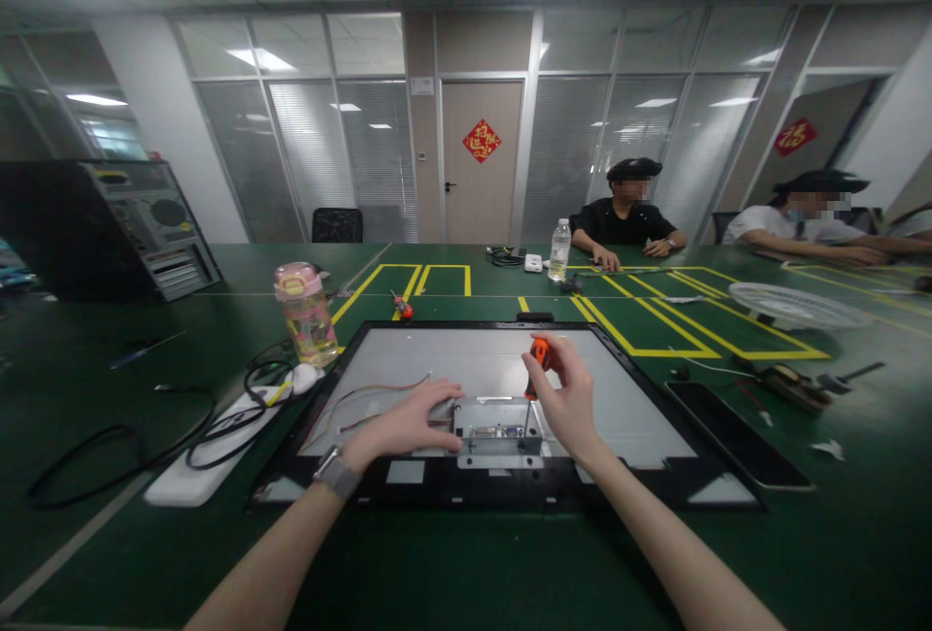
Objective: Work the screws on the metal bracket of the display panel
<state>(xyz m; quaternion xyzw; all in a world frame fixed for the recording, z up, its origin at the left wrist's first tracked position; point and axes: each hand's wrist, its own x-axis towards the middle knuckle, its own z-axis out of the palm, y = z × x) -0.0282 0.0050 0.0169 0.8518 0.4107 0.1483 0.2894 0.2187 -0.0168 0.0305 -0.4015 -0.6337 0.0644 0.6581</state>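
An orange-and-black screwdriver [537,369] is held point-down by the right hand's grip [570,393] at the metal housing [491,415], touched by the left hand [404,417], its grip wide.

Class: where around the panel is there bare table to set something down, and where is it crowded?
Bare: the table this side of the panel, between both forearms. Crowded: left, with power strip and pink-lidded bottle; right, with the phone.
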